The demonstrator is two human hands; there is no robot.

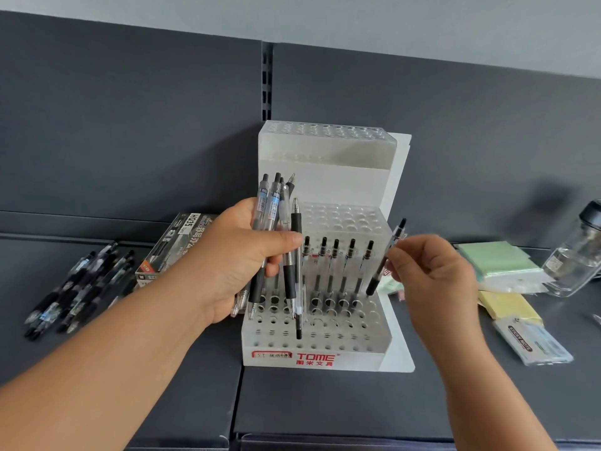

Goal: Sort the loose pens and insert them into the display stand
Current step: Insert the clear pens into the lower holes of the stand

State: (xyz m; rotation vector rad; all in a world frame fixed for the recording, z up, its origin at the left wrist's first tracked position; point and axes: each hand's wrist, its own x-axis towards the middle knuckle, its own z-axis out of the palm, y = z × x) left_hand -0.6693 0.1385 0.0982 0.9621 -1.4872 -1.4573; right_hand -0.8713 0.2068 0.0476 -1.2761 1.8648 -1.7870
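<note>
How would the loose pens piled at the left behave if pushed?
The loose pens would probably roll and scatter, being round and loosely heaped. Their black grips may slow sliding. Each looks stiff and light.

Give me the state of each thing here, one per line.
Display stand, upright; five pens stand in its lowest tier.
Left hand, grips a bundle of pens.
Right hand, pinches one tilted pen.
Loose pens, lying piled on the shelf.
Pen box, lying flat.
Bottle, upright, capped.
</note>
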